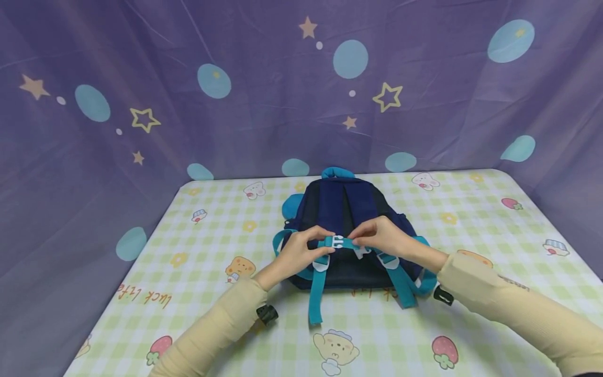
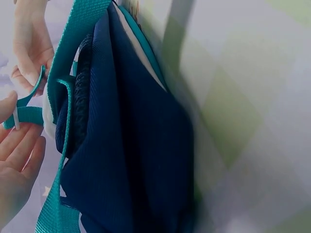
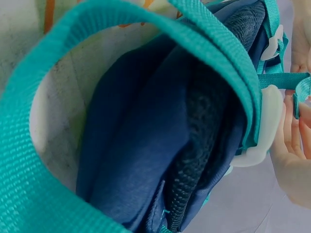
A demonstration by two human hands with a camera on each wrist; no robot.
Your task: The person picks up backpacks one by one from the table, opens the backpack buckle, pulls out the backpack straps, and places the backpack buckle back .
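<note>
A navy backpack (image 1: 332, 201) lies on the table with its shoulder straps facing up. Across it runs a teal chest strap (image 1: 348, 243) joined by a white side-release buckle (image 1: 337, 241). My left hand (image 1: 299, 251) pinches the strap at the buckle's left side, thumb below and fingers above. On the buckle's right, my right hand (image 1: 383, 235) pinches the teal webbing between thumb and fingertips. In the left wrist view a loop of teal webbing (image 2: 31, 115) shows between the hands. White strap adjusters (image 1: 321, 263) sit below them.
Teal strap ends (image 1: 316, 301) hang toward the table's front. A teal carry loop (image 1: 338, 172) tops the bag, and a blue rounded piece (image 1: 292, 206) sticks out at its left. A checked cloth (image 1: 226, 324) covers the table; a purple curtain (image 1: 282, 104) stands behind.
</note>
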